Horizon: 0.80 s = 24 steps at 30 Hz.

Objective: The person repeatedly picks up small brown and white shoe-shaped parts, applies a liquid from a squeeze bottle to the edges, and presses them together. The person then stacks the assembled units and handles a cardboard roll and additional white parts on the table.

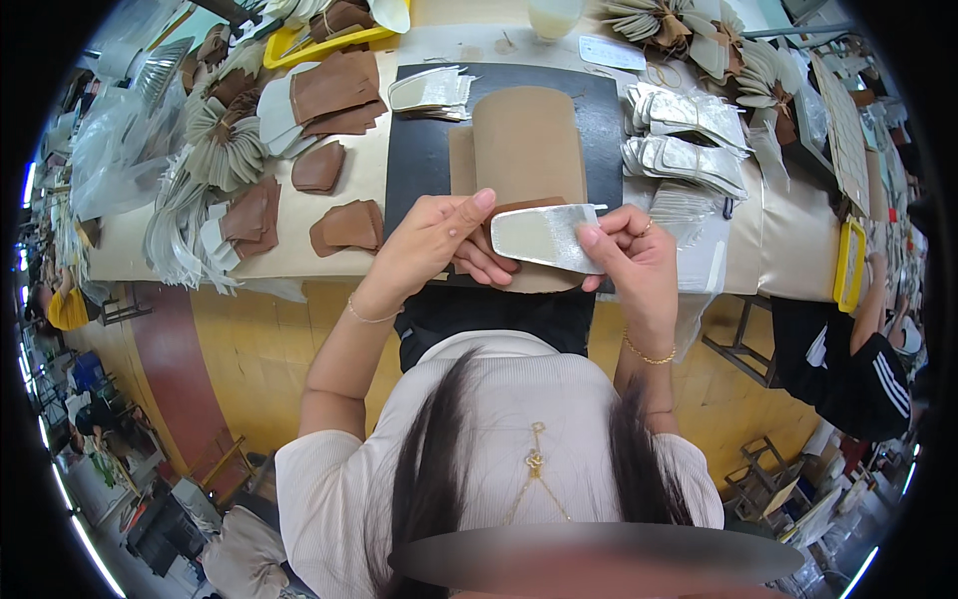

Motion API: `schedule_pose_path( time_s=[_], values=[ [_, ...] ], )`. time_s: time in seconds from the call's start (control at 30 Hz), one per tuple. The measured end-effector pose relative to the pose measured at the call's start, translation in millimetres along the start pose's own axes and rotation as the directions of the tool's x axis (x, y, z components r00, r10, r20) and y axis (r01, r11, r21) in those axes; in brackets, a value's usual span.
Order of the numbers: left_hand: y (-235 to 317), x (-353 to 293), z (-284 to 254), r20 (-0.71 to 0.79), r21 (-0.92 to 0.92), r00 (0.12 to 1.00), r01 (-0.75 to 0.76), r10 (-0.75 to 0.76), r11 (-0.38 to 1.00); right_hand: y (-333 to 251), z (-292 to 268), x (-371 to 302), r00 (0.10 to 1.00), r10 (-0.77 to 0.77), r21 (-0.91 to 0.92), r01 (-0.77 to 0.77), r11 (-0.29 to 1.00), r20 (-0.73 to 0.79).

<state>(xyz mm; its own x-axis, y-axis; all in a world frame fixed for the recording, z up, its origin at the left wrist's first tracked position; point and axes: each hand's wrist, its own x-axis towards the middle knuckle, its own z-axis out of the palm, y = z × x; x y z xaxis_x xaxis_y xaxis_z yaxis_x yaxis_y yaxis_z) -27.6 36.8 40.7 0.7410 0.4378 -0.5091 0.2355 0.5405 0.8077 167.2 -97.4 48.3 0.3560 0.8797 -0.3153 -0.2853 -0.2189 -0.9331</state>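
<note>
My right hand [634,255] pinches the right end of a pale, tongue-shaped piece [529,238] between thumb and fingers; that end is shiny silver. Behind its upper edge shows a brown leather piece [534,204], mostly hidden. At the left end of these pieces is my left hand [439,240], thumb raised apart and fingers extended beneath; contact there is hard to make out. Beyond my hands a large brown sheet with a rounded top [529,140] lies on a black board [419,150].
Stacked silver-coated pieces [689,165] lie right of the board, and another stack [431,92] sits on its far left. Brown leather pieces [347,228] and tied bundles [225,145] cover the table's left. A yellow tray [329,45] stands behind. A person's arm [871,299] is at right.
</note>
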Motion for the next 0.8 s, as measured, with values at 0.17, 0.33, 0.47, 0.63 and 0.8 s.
schedule_pose_path(
  time_s=[0.17, 0.33, 0.47, 0.63, 0.8],
  values=[
    [-0.4, 4.7, -2.6, -0.017, -0.001, 1.000, -0.019, 0.019, 1.000, 3.7, 5.8, 7.3, 0.999, -0.032, -0.059, 0.032, 0.998, -0.011],
    [-2.1, 7.4, -3.9, -0.014, -0.026, 1.000, -0.008, 0.008, 1.000, 7.1, 5.5, 9.4, 0.999, -0.029, -0.041, 0.028, 0.999, -0.026],
    [-3.2, 6.7, -4.4, -0.017, -0.040, 1.000, 0.008, -0.009, 0.999, 6.6, 6.1, 9.6, 0.999, -0.016, -0.068, 0.013, 0.998, -0.037],
    [-2.9, 7.6, -1.6, 0.004, -0.067, 1.000, 0.010, -0.010, 0.998, 5.7, 5.8, 10.7, 0.999, -0.010, -0.067, 0.007, 0.998, -0.036],
    [-2.3, 8.0, 0.5, -0.015, -0.085, 0.999, 0.036, -0.038, 0.996, 5.9, 6.3, 12.1, 0.999, 0.019, -0.068, -0.022, 0.997, -0.046]
  ],
)
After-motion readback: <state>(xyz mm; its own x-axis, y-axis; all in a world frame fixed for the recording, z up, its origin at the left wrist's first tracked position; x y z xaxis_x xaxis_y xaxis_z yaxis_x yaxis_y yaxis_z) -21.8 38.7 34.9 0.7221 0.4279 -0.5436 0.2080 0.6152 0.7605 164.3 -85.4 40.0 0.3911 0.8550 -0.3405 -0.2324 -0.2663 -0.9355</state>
